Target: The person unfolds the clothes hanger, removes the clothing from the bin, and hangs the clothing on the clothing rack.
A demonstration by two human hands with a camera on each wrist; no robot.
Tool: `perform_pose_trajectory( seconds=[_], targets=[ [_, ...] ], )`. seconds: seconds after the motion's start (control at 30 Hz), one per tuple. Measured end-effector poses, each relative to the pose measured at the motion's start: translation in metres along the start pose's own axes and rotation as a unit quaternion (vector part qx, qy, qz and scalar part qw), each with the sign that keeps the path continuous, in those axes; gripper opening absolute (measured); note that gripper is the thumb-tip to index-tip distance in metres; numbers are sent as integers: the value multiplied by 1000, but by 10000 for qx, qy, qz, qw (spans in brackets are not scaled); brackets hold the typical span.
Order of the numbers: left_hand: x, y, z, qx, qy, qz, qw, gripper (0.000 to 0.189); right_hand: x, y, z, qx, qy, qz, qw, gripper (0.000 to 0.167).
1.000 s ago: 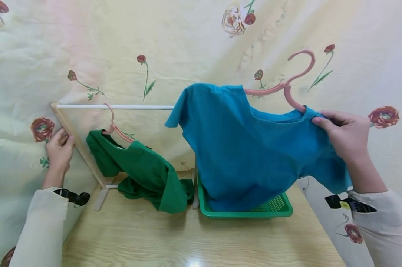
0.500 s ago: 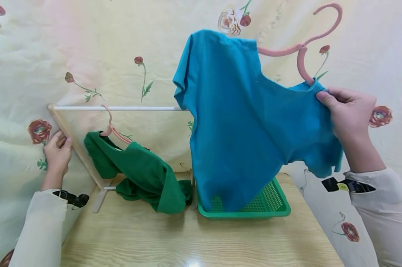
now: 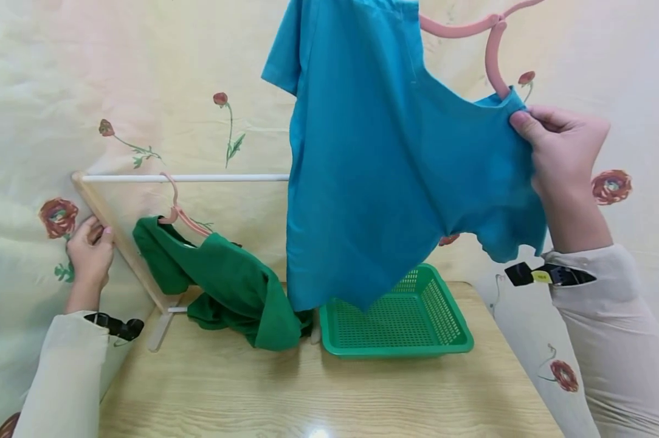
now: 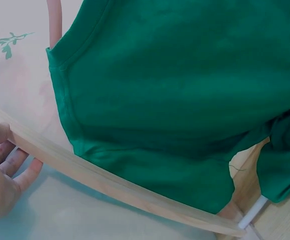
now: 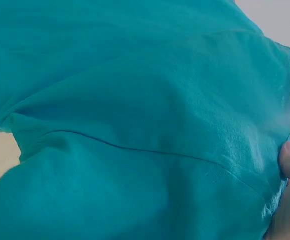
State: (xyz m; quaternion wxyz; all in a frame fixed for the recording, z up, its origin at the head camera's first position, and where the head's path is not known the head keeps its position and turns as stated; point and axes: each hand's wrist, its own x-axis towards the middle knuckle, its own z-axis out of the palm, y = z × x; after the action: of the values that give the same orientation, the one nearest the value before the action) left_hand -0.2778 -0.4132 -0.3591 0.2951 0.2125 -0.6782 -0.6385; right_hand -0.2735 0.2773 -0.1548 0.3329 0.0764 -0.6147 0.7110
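My right hand (image 3: 567, 146) pinches the shoulder of a blue T-shirt (image 3: 362, 170) beside its neckline, high at the right of the head view. A pink hanger (image 3: 466, 29) is inside the shirt, its hook cut off by the top edge. Blue fabric (image 5: 134, 110) fills most of the right wrist view. At the far left my left hand (image 3: 91, 252) holds the wooden side post (image 3: 118, 237) of a small clothes rack, thumb and fingers on its edge. A green T-shirt (image 3: 236, 286) hangs from the rack's white rail (image 3: 236, 178) on another pink hanger (image 3: 175, 198).
A green plastic basket (image 3: 395, 351) stands on the wooden table (image 3: 307, 395), right of the green shirt and below the blue one. Behind is a flowered cloth backdrop (image 3: 160, 73). The blue shirt covers the rail's right part.
My right hand has raised the blue T-shirt and its hanger, so the hem is now clear of the basket's inside. The left hand has stayed on the post.
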Motion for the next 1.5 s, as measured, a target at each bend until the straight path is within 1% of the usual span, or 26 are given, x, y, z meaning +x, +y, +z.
perform_pose_trajectory(
  seconds=[0.13, 0.23, 0.4, 0.43, 0.5, 0.53, 0.6, 0.73, 0.83, 0.9, 0.97, 1.07, 1.13, 1.23, 1.37, 1.5],
  targets=[
    [1, -1, -1, 88, 39, 37, 9999, 44, -2, -4, 16, 213, 11, 69, 9997, 46],
    [1, -1, -2, -64, 96, 62, 9999, 43, -5, -6, 28, 327, 48, 94, 9994, 46],
    [1, -2, -3, -104, 172, 217, 9996, 41, -13, -4, 48, 452, 84, -39, 9989, 46],
    [1, -2, -4, -51, 180, 227, 9996, 41, -15, -4, 52, 470, 69, -29, 9989, 46],
    [1, -2, -4, 47, 178, 218, 9996, 42, -20, -2, 60, 488, 11, 42, 9988, 45],
    [1, -2, -4, 34, 184, 158, 9997, 42, -23, 0, 63, 464, -31, 98, 9989, 44],
    [1, -3, -3, 164, 168, 111, 9997, 43, -29, 3, 68, 406, -146, 153, 9990, 41],
    [0, -7, -2, 280, 196, 119, 9993, 43, -43, 12, 72, 40, -436, 127, 9990, 31],
    [-1, -9, 0, 454, 209, 271, 9984, 43, -51, 19, 71, -504, -677, -21, 9964, 30],
    [-1, -10, 2, 603, 213, 376, 9972, 43, -55, 25, 70, -901, -874, -146, 9920, 31],
    [-1, -10, 3, 738, 225, 445, 9960, 43, -59, 31, 70, -1298, -1066, -268, 9854, 34],
    [1, -9, 4, 751, 243, 451, 9959, 43, -64, 38, 71, -1545, -1327, -306, 9786, 36],
    [2, -9, 4, 814, 241, 468, 9953, 44, -67, 40, 72, -1536, -1415, -276, 9776, 37],
    [2, -10, 4, 840, 221, 477, 9951, 44, -72, 38, 74, -1227, -1439, -234, 9817, 32],
    [2, -11, 3, 955, 198, 564, 9936, 44, -77, 27, 81, -743, -1355, -254, 9877, 24],
    [2, -10, 3, 960, 223, 605, 9933, 44, -82, 14, 91, -433, -1281, -281, 9904, 26]
  ],
)
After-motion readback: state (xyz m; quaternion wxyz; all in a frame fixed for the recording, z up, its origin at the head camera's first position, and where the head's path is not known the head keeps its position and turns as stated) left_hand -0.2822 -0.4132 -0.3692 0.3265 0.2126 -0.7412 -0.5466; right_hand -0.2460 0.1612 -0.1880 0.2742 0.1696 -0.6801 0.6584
